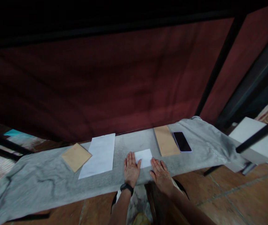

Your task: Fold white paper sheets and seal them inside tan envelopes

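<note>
Work surface: A narrow desk (129, 140), draped in grey cloth, ran across the view and carried all the paper pieces.
Progress, done: The small white paper (144, 157) lay flat on the cloth, squared between both hands. Judging by this placement, the positioning of that piece appeared complete or nearly so.
Progress, left: The large white sheet (101, 156), the square brown paper (76, 156) and the long brown paper (166, 140) lay apart from both hands, untouched. Whether any of them required handling could not be determined.
Small white paper, location: Near the front edge of the desk, directly before the person, between the large white sheet and the long brown paper.
Small white paper, appearance: Plain, roughly rectangular, with no visible print. Its left and near right margins were partly covered by fingers; creases or layers were too small to confirm.
Left hand (132, 170): Palm down, flattened, fingers extended close together, thumb apart and set on the paper; nothing was gripped. A dark wristwatch (126, 187) was fitted at the wrist.
Right hand (160, 172): Palm down, extended, thumb spread from the fingers, fingertips at the paper's right edge; nothing was clamped.
Adjacent item: A smartphone (182, 142), screen dark, lay just beside the long brown paper, on its right.
Backdrop: A dark red fabric panel (124, 87) hung behind the desk.
</note>
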The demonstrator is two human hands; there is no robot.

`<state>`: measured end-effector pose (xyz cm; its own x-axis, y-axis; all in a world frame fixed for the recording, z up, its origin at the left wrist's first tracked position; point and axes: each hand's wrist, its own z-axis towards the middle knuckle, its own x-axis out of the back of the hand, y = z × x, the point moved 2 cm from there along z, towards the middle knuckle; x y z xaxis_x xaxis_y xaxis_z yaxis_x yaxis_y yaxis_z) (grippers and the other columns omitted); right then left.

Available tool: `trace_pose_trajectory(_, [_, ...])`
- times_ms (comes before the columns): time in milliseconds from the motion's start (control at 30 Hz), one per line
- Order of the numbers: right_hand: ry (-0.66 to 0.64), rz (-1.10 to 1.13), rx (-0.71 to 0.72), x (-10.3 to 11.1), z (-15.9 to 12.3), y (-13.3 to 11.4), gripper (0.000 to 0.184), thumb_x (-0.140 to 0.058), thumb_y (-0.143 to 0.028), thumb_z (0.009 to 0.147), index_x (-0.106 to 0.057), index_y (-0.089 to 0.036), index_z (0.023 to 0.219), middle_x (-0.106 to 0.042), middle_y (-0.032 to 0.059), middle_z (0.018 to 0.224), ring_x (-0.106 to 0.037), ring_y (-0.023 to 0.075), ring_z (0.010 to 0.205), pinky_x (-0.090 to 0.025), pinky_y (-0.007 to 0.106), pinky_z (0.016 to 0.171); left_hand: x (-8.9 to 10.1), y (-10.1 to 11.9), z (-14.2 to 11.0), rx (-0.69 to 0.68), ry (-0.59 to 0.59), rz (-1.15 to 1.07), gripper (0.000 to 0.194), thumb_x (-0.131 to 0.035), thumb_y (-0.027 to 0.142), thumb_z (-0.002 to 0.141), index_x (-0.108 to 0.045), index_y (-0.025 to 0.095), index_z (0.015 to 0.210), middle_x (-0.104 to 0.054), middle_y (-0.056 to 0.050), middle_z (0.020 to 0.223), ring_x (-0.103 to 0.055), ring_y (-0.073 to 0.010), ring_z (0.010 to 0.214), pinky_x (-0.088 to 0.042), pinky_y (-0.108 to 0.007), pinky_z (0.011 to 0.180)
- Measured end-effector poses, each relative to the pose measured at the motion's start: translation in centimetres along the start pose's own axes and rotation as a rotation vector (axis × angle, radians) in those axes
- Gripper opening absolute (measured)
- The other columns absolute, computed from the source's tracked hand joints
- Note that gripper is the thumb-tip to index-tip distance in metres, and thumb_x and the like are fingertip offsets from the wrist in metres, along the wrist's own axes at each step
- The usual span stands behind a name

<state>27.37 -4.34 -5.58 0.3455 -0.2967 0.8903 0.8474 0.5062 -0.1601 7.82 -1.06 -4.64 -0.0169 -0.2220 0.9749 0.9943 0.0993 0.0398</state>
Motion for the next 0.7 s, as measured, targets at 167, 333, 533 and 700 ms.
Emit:
trace_pose_trajectory(167, [-0.041,0.007,-0.015,0.3,0.0,-0.1,0.054,-0.039,-0.034,0.104,-0.039,-0.01,0.153,-0.048,0.0149,0.153,-0.043,0.0265,0.141,-0.029,0.049,0.118,-0.1,-1.4,-0.7,0.044,0.017,-0.002,0.059,-0.026,0.042,0.103,-0.041,0.011,0.152,-0.042,-0.014,0.157,-0.034,-0.0288,0.148,-0.027,-0.048,0.121])
trace_pose_trajectory(333, [-0.056,0.01,-0.027,0.5,0.1,-0.1,0.053,-0.038,-0.034,0.104,-0.04,-0.01,0.152,-0.046,0.0138,0.154,-0.042,0.0257,0.142,-0.029,0.047,0.119,0.6,-2.7,-0.9,0.127,0.086,-0.111,0.059,-0.022,0.036,0.103,-0.035,0.01,0.154,-0.043,-0.017,0.156,-0.034,-0.035,0.147,-0.028,-0.059,0.119])
trace_pose_trajectory(533, [-0.033,0.02,-0.04,0.2,0.1,-0.2,0.054,-0.041,-0.034,0.103,-0.04,-0.013,0.152,-0.048,0.0137,0.152,-0.044,0.0263,0.141,-0.026,0.048,0.119,0.6,1.3,0.0,-0.093,0.019,-0.2,0.057,-0.022,0.036,0.104,-0.034,0.012,0.154,-0.039,-0.012,0.16,-0.031,-0.0274,0.15,-0.032,-0.051,0.122])
trace_pose_trajectory(700, [-0.06,0.018,-0.04,-0.8,-0.2,0.1,0.049,-0.043,-0.029,0.101,-0.051,-0.01,0.145,-0.055,0.0141,0.147,-0.046,0.0271,0.138,-0.025,0.047,0.12,0.3,7.0,0.9,-0.357,-0.14,-0.226,0.054,-0.024,0.038,0.105,-0.04,0.015,0.152,-0.039,-0.008,0.16,-0.03,-0.02,0.15,-0.032,-0.043,0.122])
